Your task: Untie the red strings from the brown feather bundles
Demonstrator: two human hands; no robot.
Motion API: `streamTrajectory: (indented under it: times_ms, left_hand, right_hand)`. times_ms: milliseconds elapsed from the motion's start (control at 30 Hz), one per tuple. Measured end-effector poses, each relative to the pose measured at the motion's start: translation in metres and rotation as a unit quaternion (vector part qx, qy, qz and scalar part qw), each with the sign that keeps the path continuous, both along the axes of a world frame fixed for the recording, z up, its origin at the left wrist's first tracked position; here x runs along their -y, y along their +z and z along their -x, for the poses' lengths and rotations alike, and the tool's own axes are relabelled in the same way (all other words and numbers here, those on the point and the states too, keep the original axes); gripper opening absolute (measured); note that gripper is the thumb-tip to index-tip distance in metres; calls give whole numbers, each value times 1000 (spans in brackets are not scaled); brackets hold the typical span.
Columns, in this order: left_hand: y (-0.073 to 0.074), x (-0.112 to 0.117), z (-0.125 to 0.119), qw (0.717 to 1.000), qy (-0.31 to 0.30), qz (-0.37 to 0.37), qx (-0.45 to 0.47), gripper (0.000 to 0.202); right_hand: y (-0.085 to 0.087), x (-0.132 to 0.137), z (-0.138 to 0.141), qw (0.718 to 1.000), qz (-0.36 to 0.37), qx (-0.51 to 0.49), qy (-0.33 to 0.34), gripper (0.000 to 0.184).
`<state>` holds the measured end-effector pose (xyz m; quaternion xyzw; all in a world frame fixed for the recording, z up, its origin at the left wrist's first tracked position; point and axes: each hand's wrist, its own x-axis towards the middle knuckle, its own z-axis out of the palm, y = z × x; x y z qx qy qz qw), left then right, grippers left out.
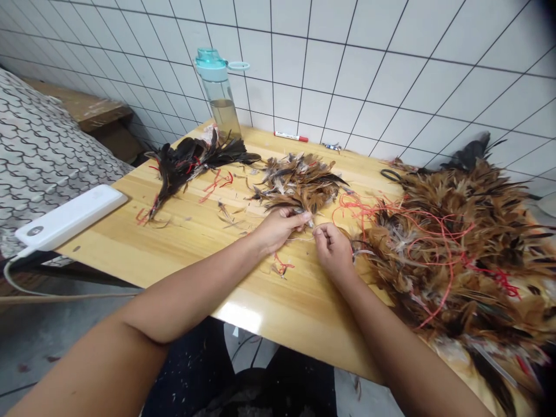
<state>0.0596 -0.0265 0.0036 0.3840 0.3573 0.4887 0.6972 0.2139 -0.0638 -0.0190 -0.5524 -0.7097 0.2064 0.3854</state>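
Note:
My left hand point(278, 227) is closed on the quill ends of a small bunch of brown feathers point(299, 184) that fans out across the wooden table point(204, 231). Right beside it, my right hand point(332, 248) is pinched shut on a thin pale thread point(304, 238) running to the base of that bunch. A big heap of brown feathers tangled with red string point(456, 249) lies just right of my right hand. Farther left on the table sits a pile of dark feathers point(191, 159).
A teal-capped water bottle point(220, 92) stands at the back edge by the tiled wall. A red-and-white marker point(291, 136) lies behind the feathers. A white power bank point(69, 215) with a cable rests on the table's left corner. Red string scraps point(216, 184) are scattered about.

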Motion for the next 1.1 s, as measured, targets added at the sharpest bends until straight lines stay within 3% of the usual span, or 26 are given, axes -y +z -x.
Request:
streamTrajectory:
  times_ms: [167,367,533,800,1100]
  left_hand:
    - [5,-4,3,999,-1,25,46,36]
    - [4,2,1,994,-83,43,60,31]
    - [1,5,1,991,-118,38,41,28]
    - [5,6,1,997,-34,-9,-75,39]
    - [3,7,2,982,-40,-89,-164,35]
  right_hand:
    - [1,-4,-2,993,36,-109,3,26]
    - [3,-7,-1,978,68,-189,53,43]
    - [-1,-8,-2,978,75,-181,69,35]
    - [0,-9,-4,988,75,-126,57,33]
    - [-2,-13,-7,988,84,-62,110,20]
